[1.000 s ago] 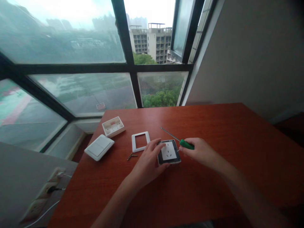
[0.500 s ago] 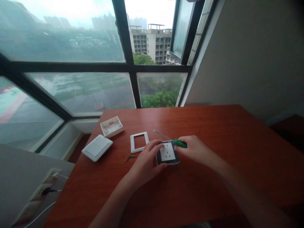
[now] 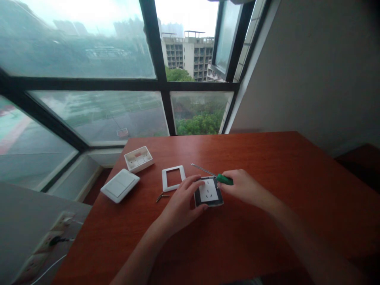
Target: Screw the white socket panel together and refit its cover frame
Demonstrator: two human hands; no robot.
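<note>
L hand arched over socket, fingers spread, R hand curled, fingers wrapped rnd screwdriver

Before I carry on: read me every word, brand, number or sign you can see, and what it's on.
None can be read.
Socket: only dark slots, no legible lettering.
Green-handled screwdriver: no marking legible.
White switch: no text visible.
Wall outlets: too small and blurred to tell.
Building outside: no sign legible at this size.

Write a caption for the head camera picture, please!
Left hand holds a socket; right hand grips a green-handled screwdriver.
</note>
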